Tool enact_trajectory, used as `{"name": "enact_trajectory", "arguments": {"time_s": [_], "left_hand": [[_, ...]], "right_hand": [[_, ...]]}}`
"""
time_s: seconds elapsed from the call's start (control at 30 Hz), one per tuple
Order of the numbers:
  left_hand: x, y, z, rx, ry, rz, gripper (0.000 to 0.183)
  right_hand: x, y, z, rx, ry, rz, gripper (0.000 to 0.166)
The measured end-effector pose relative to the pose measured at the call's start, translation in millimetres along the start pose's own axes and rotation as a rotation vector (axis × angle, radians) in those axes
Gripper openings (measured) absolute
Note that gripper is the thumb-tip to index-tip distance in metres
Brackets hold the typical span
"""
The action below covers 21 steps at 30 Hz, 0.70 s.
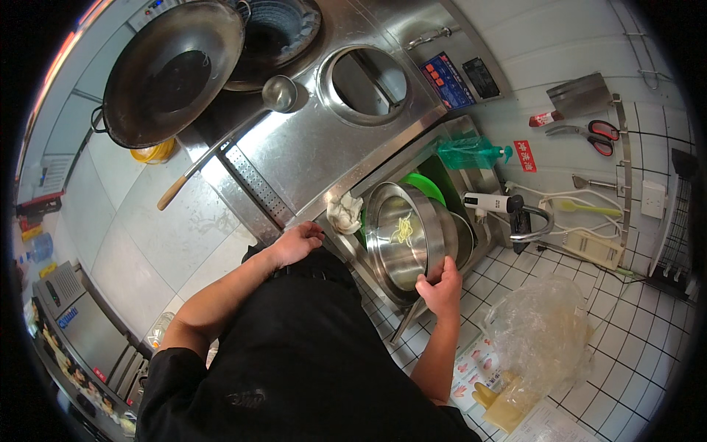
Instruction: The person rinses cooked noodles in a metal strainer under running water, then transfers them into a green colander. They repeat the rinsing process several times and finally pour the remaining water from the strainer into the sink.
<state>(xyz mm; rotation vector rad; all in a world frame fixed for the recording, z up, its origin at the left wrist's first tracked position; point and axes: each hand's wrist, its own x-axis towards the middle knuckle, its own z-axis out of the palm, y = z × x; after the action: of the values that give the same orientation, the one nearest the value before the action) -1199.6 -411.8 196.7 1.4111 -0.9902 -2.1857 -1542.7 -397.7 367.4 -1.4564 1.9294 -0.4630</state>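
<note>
My right hand [442,284] grips the rim of a stainless steel basin [436,232], thumb on the inner side. The basin is tilted over the sink [489,246], its open side partly facing me. Pale yellow shreds of food [405,229] lie on its inner bottom. Beside it in the sink are a crumpled white cloth [345,214], a bright green bowl [425,188] and another metal vessel [464,235], all partly hidden. My left hand [298,241] hovers by the counter's front edge near my waist. Its fingers are loosely curled, with nothing visible in them.
A large wok [171,72] tilts beside the burner [270,33]. A wooden-handled ladle [221,143] overhangs the steel counter [309,149]. The faucet [533,221] and a green pump bottle [469,153] border the sink. Scissors [591,132] and a cleaver [580,94] hang on the wall.
</note>
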Motion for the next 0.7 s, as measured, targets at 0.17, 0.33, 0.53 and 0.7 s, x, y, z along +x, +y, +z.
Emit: {"name": "enact_trajectory", "arguments": {"time_s": [0.17,0.33,0.53,0.7], "left_hand": [[-1,1,0,0.006,0.002,0.005,0.046],[1,-5,0,0.012,0.006,0.018,0.046],[-1,1,2,0.022,0.012,-0.007,0.046],[3,3,-1,-0.103,-0.017,-0.01,0.05]], "right_hand": [[-1,1,1,0.007,0.008,-0.001,0.036],[-1,-2,0,-0.025,-0.002,-0.018,0.035],[3,14,-6,0.09,0.026,0.036,0.03],[33,27,-37,0.417,0.023,-0.021,0.028]]}}
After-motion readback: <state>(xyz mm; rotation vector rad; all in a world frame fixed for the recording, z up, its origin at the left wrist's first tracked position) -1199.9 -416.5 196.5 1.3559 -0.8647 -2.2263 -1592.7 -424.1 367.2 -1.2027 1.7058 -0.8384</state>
